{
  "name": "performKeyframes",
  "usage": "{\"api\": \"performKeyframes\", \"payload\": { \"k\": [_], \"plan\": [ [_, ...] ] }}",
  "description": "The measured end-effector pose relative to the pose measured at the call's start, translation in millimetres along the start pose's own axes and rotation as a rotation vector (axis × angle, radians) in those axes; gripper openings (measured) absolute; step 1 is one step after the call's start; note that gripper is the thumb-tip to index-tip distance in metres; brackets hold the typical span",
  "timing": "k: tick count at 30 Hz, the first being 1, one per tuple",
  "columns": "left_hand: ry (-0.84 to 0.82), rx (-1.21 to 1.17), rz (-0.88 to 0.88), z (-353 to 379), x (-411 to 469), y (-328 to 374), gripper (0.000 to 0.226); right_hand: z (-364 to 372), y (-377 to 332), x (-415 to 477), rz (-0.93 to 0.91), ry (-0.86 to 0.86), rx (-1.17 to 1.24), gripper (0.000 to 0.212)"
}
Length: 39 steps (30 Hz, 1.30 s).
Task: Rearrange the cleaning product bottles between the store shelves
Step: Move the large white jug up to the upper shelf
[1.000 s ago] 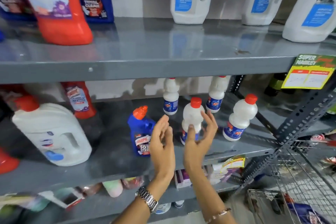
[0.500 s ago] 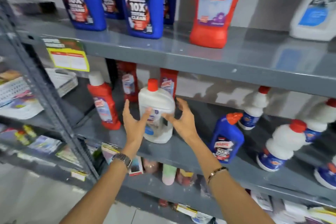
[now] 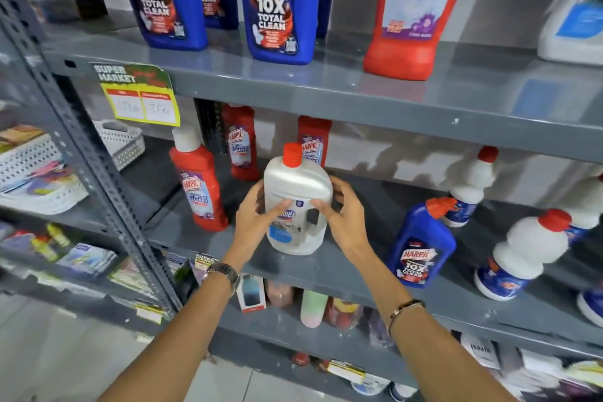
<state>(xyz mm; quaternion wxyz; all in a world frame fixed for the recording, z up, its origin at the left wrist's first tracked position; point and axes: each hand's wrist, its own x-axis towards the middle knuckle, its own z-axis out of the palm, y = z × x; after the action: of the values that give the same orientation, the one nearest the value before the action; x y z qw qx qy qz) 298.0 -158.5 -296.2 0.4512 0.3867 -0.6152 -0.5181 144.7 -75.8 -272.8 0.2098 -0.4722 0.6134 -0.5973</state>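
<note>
Both forearms reach up from the bottom edge, watch (image 3: 225,272) on the left wrist, bracelet (image 3: 405,307) on the right. Left hand (image 3: 257,222) and right hand (image 3: 346,215) are clamped on the jug (image 3: 295,202) from either side, thumbs across its front label, fingers wrapped round the flanks. Jug is white with a red cap, upright, base at the front edge of the middle shelf (image 3: 359,274); cannot tell if it is resting or just lifted. Just left of it stands a red bottle (image 3: 199,186) with a white cap, apart from the left hand. To the right, a blue bottle (image 3: 422,245) with an orange nozzle, well clear of the right hand, then white bottles (image 3: 522,254) with red caps further right. Behind the jug, two more red bottles against the back wall. Top shelf (image 3: 359,91) carries blue bottles left and centre and a big red cleaner (image 3: 411,10) to the right. Price tag (image 3: 140,95) hangs off its front edge at left.
</note>
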Motion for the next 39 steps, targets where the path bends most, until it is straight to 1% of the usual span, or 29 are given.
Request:
{"api": "performKeyframes", "payload": {
  "k": [3, 7, 10, 12, 16, 21, 24, 26, 28, 32, 35, 39],
  "plan": [
    [0.006, 0.050, 0.028, 3.1, -14.4, 6.6, 0.053, -7.2, -0.9, -16.6, 0.005, -0.005, -0.045, 0.049],
    [0.032, 0.096, 0.055, 14.9, -40.2, 25.4, 0.055, -30.4, -15.4, -42.2, -0.003, 0.059, -0.100, 0.052],
    [0.040, 0.118, 0.117, 26.6, -60.2, 46.0, 0.052, -53.0, -31.9, -62.8, -0.040, 0.094, -0.051, 0.055],
    [0.043, 0.123, 0.177, 36.0, -71.1, 66.8, 0.051, -70.7, -49.2, -74.9, -0.082, 0.129, -0.016, 0.051],
    [0.034, 0.118, 0.338, 59.9, -88.4, 124.8, 0.048, -114.2, -98.2, -87.1, -0.212, 0.239, -0.033, 0.050],
    [0.036, 0.010, 0.517, 99.5, -103.1, 209.3, 0.045, -175.6, -169.3, -85.1, -0.437, 0.332, 0.018, 0.044],
    [0.021, -0.052, 0.592, 127.5, -108.2, 257.0, 0.043, -215.5, -213.6, -76.7, -0.541, 0.372, 0.000, 0.040],
    [0.015, -0.090, 0.637, 149.0, -106.8, 288.2, 0.044, -243.7, -241.7, -67.3, -0.596, 0.399, -0.053, 0.038],
    [0.006, -0.132, 0.644, 171.2, -98.7, 318.1, 0.045, -271.8, -268.8, -56.3, -0.642, 0.399, -0.120, 0.039],
    [-0.024, -0.145, 0.672, 217.8, -77.6, 364.7, 0.047, -324.9, -300.7, -30.9, -0.649, 0.401, -0.159, 0.035],
    [-0.060, -0.050, 0.690, 251.4, -67.2, 380.0, 0.046, -353.2, -301.5, -9.7, -0.613, 0.434, -0.149, 0.032],
    [-0.095, -0.009, 0.626, 290.1, -40.8, 382.8, 0.046, -378.6, -290.4, 21.7, -0.553, 0.460, -0.133, 0.030]
  ]
}}
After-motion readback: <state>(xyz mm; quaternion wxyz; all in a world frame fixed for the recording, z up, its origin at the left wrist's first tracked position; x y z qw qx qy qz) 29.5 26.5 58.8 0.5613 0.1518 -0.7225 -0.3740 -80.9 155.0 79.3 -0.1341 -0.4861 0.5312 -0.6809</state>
